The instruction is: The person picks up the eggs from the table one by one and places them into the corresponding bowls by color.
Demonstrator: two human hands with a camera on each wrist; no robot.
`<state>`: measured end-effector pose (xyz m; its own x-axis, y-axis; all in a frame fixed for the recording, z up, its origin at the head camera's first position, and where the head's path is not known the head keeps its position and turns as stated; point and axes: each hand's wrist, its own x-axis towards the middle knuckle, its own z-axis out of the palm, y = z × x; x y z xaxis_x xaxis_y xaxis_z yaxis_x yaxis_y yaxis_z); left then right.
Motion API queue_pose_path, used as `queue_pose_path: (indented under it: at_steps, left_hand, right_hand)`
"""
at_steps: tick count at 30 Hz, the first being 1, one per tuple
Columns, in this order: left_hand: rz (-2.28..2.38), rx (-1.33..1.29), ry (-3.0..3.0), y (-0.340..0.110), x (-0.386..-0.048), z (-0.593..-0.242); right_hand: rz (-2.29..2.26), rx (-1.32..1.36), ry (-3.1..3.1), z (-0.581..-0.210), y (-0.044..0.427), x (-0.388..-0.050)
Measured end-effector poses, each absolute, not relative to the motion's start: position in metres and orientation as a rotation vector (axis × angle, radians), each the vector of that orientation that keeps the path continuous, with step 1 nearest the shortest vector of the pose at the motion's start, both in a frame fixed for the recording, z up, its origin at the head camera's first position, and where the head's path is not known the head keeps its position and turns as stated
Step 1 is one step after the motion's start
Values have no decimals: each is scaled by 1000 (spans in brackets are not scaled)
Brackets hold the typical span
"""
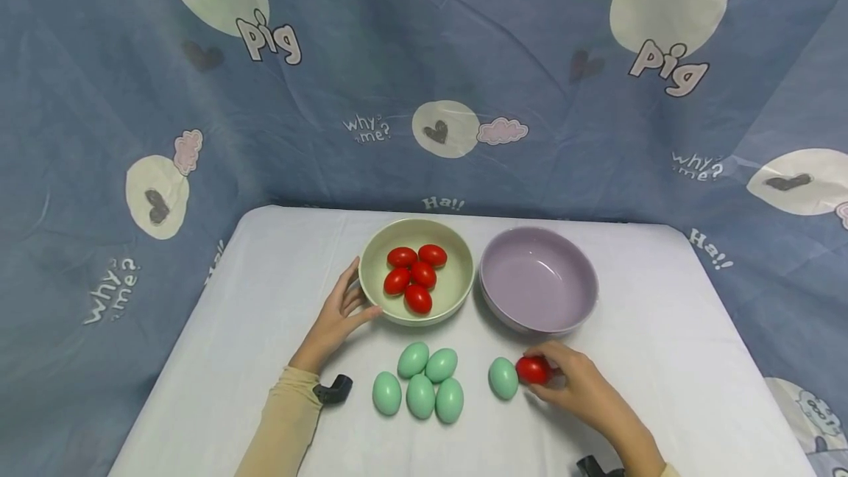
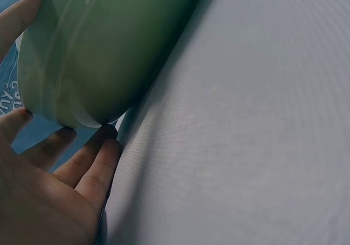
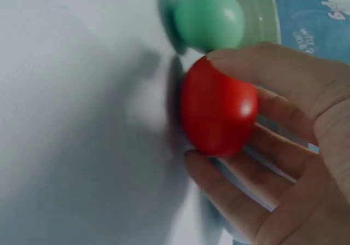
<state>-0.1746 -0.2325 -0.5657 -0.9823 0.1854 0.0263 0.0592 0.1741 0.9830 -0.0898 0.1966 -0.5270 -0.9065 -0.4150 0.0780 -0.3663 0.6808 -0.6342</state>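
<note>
My right hand (image 1: pixel 583 389) pinches a red egg (image 1: pixel 533 369) between thumb and fingers, low over the white cloth. In the right wrist view the hand (image 3: pixel 290 130) has its fingertips around the red egg (image 3: pixel 216 108), and a green egg (image 3: pixel 210 16) is right beside it. That green egg (image 1: pixel 503 378) lies just left of the held one in the head view. My left hand (image 1: pixel 338 319) touches the left side of the pale green bowl (image 1: pixel 457 297), fingers spread. The left wrist view shows the hand (image 2: pixel 54 174) with fingertips against the bowl's outer wall (image 2: pixel 104 48). Several red eggs (image 1: pixel 418 299) lie inside.
A purple bowl (image 1: pixel 538 278) with nothing in it stands right of the green bowl. Several green eggs (image 1: pixel 420 396) lie grouped on the white table (image 1: pixel 662 330) in front of the green bowl. Blue printed cloth (image 1: pixel 371 35) hangs behind the table and at its sides.
</note>
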Motion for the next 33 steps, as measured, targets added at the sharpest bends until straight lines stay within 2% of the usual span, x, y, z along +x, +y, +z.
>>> queue_pose_path:
  at_steps: [18, 33]
  left_hand:
    - [1938, 225, 2331, -232, -176, -566]
    - [1946, 230, 2315, -234, -175, -566]
  right_hand:
    - [-1105, -661, 2789, -532, 198, -94]
    - [-1101, -752, 2692, -505, 196, -102]
